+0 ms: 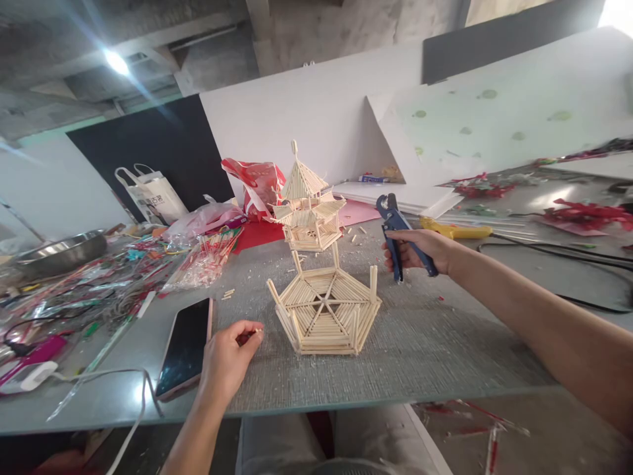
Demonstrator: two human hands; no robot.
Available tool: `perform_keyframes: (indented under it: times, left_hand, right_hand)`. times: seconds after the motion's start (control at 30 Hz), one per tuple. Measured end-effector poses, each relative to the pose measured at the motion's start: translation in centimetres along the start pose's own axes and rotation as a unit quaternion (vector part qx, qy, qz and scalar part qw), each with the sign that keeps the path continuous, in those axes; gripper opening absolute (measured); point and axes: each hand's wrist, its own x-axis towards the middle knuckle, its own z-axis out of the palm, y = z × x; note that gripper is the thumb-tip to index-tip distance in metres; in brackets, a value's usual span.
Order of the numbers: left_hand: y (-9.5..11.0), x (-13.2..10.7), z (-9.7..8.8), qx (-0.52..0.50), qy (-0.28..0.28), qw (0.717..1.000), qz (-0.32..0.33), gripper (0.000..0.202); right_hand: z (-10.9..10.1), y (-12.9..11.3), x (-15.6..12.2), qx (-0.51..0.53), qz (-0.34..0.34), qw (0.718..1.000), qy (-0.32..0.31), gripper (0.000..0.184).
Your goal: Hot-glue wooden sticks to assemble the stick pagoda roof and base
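Observation:
My right hand [418, 247] is wrapped around the handles of a blue hand cutter [394, 218], its dark head pointing up and away from me. At the left, my left hand [232, 353] is closed in a pinch on a tiny pale piece of stick [259, 330], mostly covered by the fingertips. Between the hands a six-sided base [326, 346] of pale wooden sticks lies on the grey table mat [420, 349], with short posts standing at its corners. Behind it stands a small stick pagoda [311, 221] with tiered roofs and a pointed top.
A phone [185, 346] lies beside my left hand. Cut stick bits [228, 294] are scattered on the mat. A yellow glue gun [455, 229] with a black cable is right of the cutter. A metal bowl [64, 252], bags and loose craft pieces crowd the left side.

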Motion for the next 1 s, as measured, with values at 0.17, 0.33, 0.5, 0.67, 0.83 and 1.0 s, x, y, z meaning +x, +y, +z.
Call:
perform_keyframes:
  times: [0.17,0.33,0.5,0.67,0.83,1.0]
  left_hand:
    - [-0.3,0.0,0.2,0.006,-0.008,1.000,0.017,0.024]
    - [-0.4,-0.1,0.3,-0.002,-0.021,0.999,0.033,0.023]
    - [-0.5,-0.2,0.2,-0.014,-0.027,0.999,0.034,0.020]
    - [-0.7,-0.3,0.2,-0.041,-0.015,0.999,0.027,0.020]
    - [-0.1,-0.3,-0.7,-0.396,-0.060,0.911,-0.099,0.019]
    - [0.3,-0.3,-1.3,-0.569,-0.093,0.803,-0.151,0.021]
  right_hand:
    - [0.3,-0.1,-0.4,-0.003,-0.002,1.000,0.005,0.017]
    - [0.0,0.0,-0.1,0.000,-0.001,1.000,-0.002,0.016]
    - [-0.1,0.0,0.0,-0.004,-0.001,1.000,-0.005,0.016]
    - [0.2,-0.1,-0.3,0.001,0.000,1.000,-0.001,0.015]
    - [0.1,0.0,-0.2,0.003,0.000,1.000,0.000,0.016]
    - [-0.1,0.0,0.1,-0.010,-0.006,1.000,0.004,0.017]
